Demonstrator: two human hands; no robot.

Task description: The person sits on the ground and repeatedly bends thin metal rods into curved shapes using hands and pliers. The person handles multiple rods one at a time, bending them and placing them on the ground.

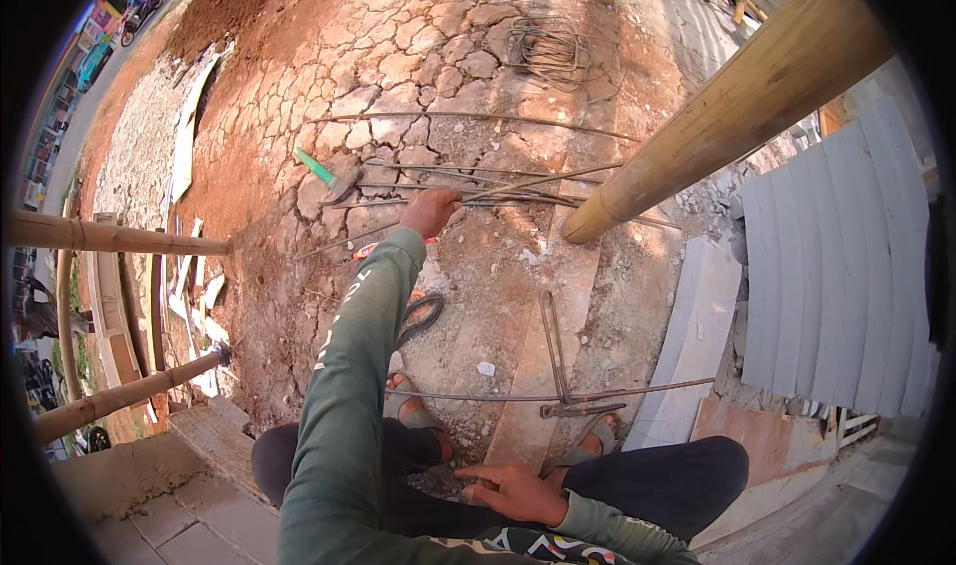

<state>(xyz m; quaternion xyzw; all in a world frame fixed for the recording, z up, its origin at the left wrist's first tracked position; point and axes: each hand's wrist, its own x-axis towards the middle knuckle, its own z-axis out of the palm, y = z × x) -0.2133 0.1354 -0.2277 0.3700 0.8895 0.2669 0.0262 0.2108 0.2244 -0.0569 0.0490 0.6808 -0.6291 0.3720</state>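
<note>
My left hand point(431, 213) stretches forward over several thin metal rods point(488, 174) on the cracked ground. Its fingers are closed around one rod point(543, 183), which slants up to the right. A green-handled hammer point(317, 167) lies just beyond it, to the left. Beneath my left forearm, an orange-handled tool point(366, 250) is partly hidden, as is a dark loop point(422, 316) of wire or cord. My right hand point(516, 492) hovers near my lap, fingers extended and nothing in it. Near my feet, a dark metal tool point(583, 410) and a narrow bent rod point(554, 346) touch a long rod point(677, 386).
A thick bamboo post point(727, 107) leans across the right side beside grey corrugated sheets point(836, 256). Bamboo poles point(129, 236) jut in from the left. A wire coil point(551, 55) lies at the far side, and a white board point(687, 326) on the right.
</note>
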